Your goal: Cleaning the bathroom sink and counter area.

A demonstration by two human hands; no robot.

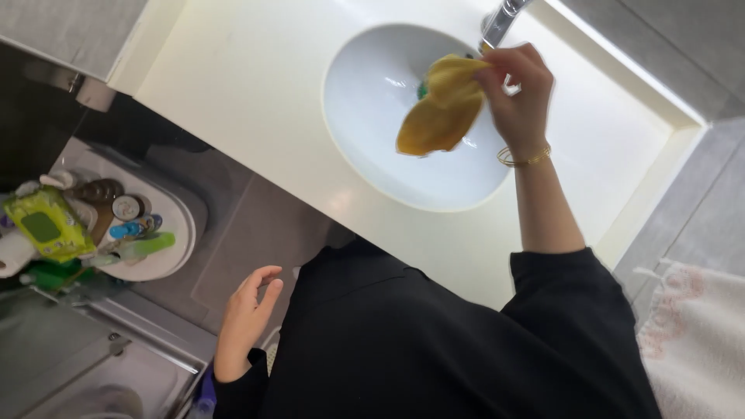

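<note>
One yellow cloth (442, 109), pinched by the right hand (518, 85), hangs over one white basin (365, 101). Left hand (247, 314): spread, empty. One shelf (174, 233) holds several toiletries.

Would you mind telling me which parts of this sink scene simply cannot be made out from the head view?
- Faucet: cut off by the top edge; whether water runs cannot be told.
- Green object in the basin: mostly hidden behind the yellow cloth.
- Right hand: blurred, so its exact grip on the cloth is unclear.
- Items on the side shelf: too small to identify.
- Left hand: wrist hidden by the dark sleeve.
</note>
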